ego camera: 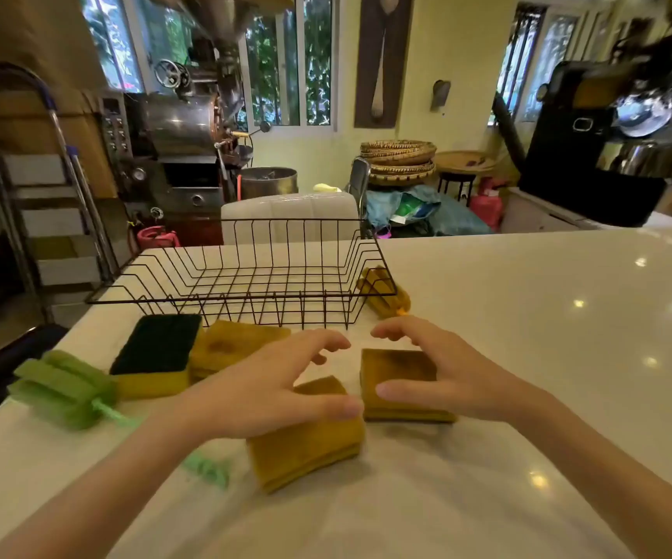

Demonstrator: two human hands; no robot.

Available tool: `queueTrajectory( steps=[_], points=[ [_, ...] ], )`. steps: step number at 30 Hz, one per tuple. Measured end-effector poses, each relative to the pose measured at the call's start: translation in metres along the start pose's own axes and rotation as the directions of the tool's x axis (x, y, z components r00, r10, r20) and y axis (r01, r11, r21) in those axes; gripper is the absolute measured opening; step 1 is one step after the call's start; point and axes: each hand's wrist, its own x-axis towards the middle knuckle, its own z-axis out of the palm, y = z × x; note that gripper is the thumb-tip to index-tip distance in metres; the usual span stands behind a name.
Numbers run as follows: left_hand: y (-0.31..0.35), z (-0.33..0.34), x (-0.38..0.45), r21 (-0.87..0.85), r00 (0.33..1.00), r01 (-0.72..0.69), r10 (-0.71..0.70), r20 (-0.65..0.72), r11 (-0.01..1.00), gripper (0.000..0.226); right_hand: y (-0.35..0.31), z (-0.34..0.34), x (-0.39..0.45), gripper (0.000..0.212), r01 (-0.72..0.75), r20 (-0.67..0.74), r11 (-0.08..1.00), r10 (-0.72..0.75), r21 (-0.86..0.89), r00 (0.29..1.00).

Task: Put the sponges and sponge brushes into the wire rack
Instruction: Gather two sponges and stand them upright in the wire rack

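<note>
A dark wire rack (245,272) stands with nothing in it at the far side of the white counter. In front of it lie a green-topped yellow sponge (154,353) and a yellow sponge (229,346). A yellow sponge brush (385,294) lies at the rack's right end. A green sponge brush (64,387) rests at the left edge. My left hand (270,387) hovers with fingers spread over a yellow sponge (310,449). My right hand (443,371) hovers with fingers spread over another yellow sponge (401,381). Neither hand grips anything.
The white counter (528,336) stretches to the right and toward me. Beyond its far edge stand a white chair back (290,215), a metal roasting machine (181,155) and a stepladder (44,195). A dark edge (3,365) borders the counter's left side.
</note>
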Motion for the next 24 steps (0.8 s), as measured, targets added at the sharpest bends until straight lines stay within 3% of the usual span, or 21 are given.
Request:
queueTrajectory(
  steps=[4, 9, 11, 13, 16, 21, 24],
  points=[
    [-0.001, 0.012, 0.002, 0.258, 0.999, 0.024, -0.032, 0.027, 0.966, 0.074, 0.004, 0.001, 0.001, 0.056, -0.017, 0.057, 0.989, 0.025, -0.146, 0.998],
    [-0.009, 0.015, 0.003, 0.437, 0.998, -0.001, -0.030, 0.064, 0.899, 0.076, 0.011, 0.009, 0.007, 0.067, 0.073, 0.054, 0.927, -0.057, -0.369, 0.997],
    [-0.008, 0.013, 0.006, 0.478, 0.996, 0.003, -0.048, 0.081, 0.879, 0.075, 0.011, 0.009, 0.011, 0.064, 0.063, 0.062, 0.927, -0.043, -0.369, 0.997],
    [-0.009, 0.009, 0.011, 0.488, 0.995, 0.013, -0.061, 0.081, 0.873, 0.070, 0.007, 0.004, 0.015, 0.058, 0.020, 0.062, 0.964, -0.004, -0.266, 0.998],
    [-0.012, 0.001, 0.019, 0.407, 0.992, 0.052, -0.093, 0.083, 0.912, 0.062, 0.000, -0.006, 0.025, 0.047, -0.087, -0.015, 0.996, 0.087, 0.030, 0.996],
    [-0.017, -0.006, 0.021, 0.328, 0.988, 0.092, -0.128, 0.090, 0.940, 0.058, 0.002, 0.000, 0.043, 0.008, -0.306, -0.081, 0.811, 0.396, 0.498, 0.915],
    [-0.016, -0.011, 0.019, 0.280, 0.990, 0.077, -0.106, 0.088, 0.957, 0.054, 0.008, 0.008, 0.048, 0.016, -0.403, -0.059, 0.757, 0.500, 0.515, 0.864]
  ],
)
